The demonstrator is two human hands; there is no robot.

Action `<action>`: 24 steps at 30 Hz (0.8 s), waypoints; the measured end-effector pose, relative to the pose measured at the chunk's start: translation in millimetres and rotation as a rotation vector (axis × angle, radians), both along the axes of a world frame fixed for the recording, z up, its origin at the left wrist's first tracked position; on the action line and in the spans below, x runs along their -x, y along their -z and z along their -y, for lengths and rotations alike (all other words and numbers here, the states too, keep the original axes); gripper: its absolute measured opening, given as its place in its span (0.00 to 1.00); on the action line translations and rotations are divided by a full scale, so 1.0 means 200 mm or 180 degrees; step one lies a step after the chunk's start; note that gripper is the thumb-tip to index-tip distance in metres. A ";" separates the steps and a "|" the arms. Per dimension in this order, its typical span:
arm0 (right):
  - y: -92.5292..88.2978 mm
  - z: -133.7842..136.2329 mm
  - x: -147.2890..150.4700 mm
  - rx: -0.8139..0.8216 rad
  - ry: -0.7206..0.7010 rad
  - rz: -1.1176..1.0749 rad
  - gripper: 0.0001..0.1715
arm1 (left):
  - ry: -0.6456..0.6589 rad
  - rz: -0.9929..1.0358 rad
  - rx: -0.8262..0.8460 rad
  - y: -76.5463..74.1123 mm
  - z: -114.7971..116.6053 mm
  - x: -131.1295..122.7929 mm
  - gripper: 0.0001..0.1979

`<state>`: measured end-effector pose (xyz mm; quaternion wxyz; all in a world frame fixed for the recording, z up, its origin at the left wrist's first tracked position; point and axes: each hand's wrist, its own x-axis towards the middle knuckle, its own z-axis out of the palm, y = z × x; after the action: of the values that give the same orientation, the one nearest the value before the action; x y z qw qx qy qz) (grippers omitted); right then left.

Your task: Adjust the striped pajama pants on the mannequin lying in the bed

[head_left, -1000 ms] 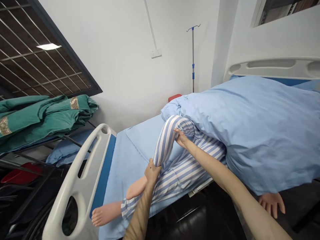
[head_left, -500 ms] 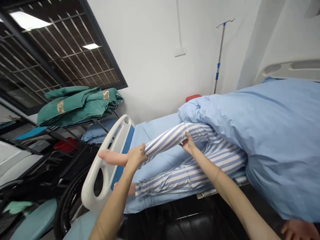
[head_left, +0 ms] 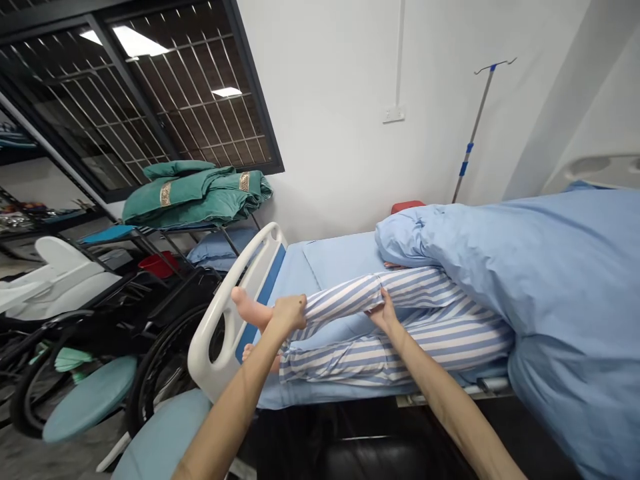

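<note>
A figure in blue-and-white striped trousers lies on the bed, with only its legs showing well. My left hand [head_left: 290, 313] is closed around the far leg [head_left: 345, 298] just above the ankle, and the bare foot [head_left: 249, 308] sticks out past it. At the knee of that same leg, my right hand [head_left: 383, 313] grips with the thumb on the near side and the fingers underneath, partly hidden. This leg is held above the mattress. The near leg [head_left: 345, 360] lies flat on the sheet, its foot partly behind my left forearm.
A blue quilt [head_left: 480, 260] covers the upper body and hangs over the near side. The white footboard [head_left: 205, 347] stands beyond the feet. Wheelchairs and a teal stool [head_left: 90, 399] are at left. Green folded bedding [head_left: 200, 197] lies by the window; an IV pole [head_left: 473, 143] stands behind.
The held leg has come down and lies straighter, its knee less raised, with both my hands still on it. My view has turned left, showing more of the wheelchairs.
</note>
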<state>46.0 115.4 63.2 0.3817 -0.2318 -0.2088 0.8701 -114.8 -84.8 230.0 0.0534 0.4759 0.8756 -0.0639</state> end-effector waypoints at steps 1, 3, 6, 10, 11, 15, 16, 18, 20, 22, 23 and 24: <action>-0.04 -0.03 -0.01 0.0036 -0.0029 -0.0080 0.09 | 0.0035 -0.0030 0.0019 0.01 0.00 0.01 0.22; -0.14 -0.09 -0.05 0.0049 -0.0008 -0.0212 0.08 | 0.0124 -0.0106 0.0045 0.05 -0.03 0.01 0.22; -0.30 -0.22 -0.11 -0.0018 0.0195 -0.0484 0.06 | 0.0143 -0.0084 -0.0226 0.14 -0.13 -0.03 0.24; -0.48 -0.37 -0.20 -0.0114 0.0346 -0.0723 0.06 | 0.0131 0.0038 -0.0580 0.27 -0.30 -0.12 0.26; -0.51 -0.40 -0.21 -0.0131 0.0327 -0.0728 0.06 | 0.0121 0.0056 -0.0664 0.30 -0.34 -0.14 0.26; -0.56 -0.47 -0.22 -0.0181 0.0330 -0.0640 0.09 | 0.0066 0.0250 -0.0929 0.43 -0.47 -0.21 0.24; -0.56 -0.48 -0.22 -0.0203 0.0363 -0.0595 0.09 | 0.0014 0.0339 -0.0964 0.47 -0.49 -0.23 0.23; -0.55 -0.50 -0.20 -0.0260 0.0422 -0.0486 0.10 | -0.0165 0.0477 -0.1031 0.54 -0.54 -0.27 0.22; -0.54 -0.51 -0.19 -0.0341 0.0418 -0.0379 0.10 | -0.0355 0.0514 -0.1111 0.59 -0.58 -0.30 0.20; -0.53 -0.52 -0.18 -0.0402 0.0397 -0.0288 0.10 | -0.0386 0.0547 -0.1106 0.61 -0.61 -0.29 0.20; -0.53 -0.53 -0.18 -0.0409 0.0394 -0.0247 0.09 | -0.0343 0.0571 -0.1055 0.61 -0.62 -0.27 0.20; -0.53 -0.53 -0.17 -0.0396 0.0397 -0.0213 0.09 | -0.0277 0.0589 -0.0980 0.59 -0.62 -0.23 0.21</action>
<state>79.4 221.5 168.6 0.4555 -0.1910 -0.2347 0.8373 -68.4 39.8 111.1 0.0630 0.4439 0.8861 0.1173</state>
